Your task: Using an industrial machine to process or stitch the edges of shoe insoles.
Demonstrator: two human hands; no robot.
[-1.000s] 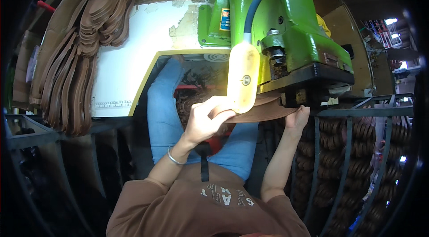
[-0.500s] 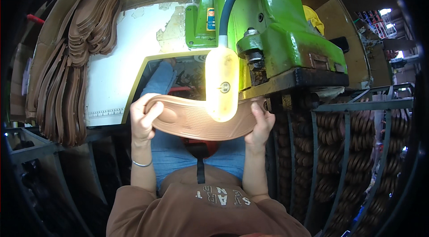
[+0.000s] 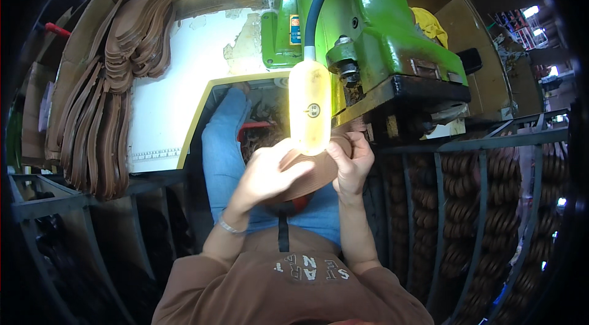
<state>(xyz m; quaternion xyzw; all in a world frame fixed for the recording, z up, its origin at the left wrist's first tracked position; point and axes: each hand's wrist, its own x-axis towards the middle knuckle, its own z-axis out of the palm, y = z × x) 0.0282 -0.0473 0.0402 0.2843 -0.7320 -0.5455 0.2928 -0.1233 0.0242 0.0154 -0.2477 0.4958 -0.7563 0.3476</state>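
Observation:
A brown shoe sole (image 3: 316,176) is held up in front of me beneath a bright lamp (image 3: 308,107), which covers part of it. My left hand (image 3: 268,172) is closed over its left part, thumb laid across the ribbed face. At the other end, my right hand (image 3: 352,164) pinches the edge between thumb and fingers, close to the dark lower head of the green machine (image 3: 405,49). Much of the sole's left end is hidden behind my left hand.
Stacks of brown soles (image 3: 98,135) lie on the white worktop (image 3: 165,98) at left. A yellow-edged cutout opens in the worktop above my legs. Metal racks (image 3: 485,147) with many soles stand at right, and a yellow cloth (image 3: 431,26) lies behind the machine.
My left hand has moved right and inward along the sole. The sole, stretched out sideways before, is now turned, with its right end up by the machine head.

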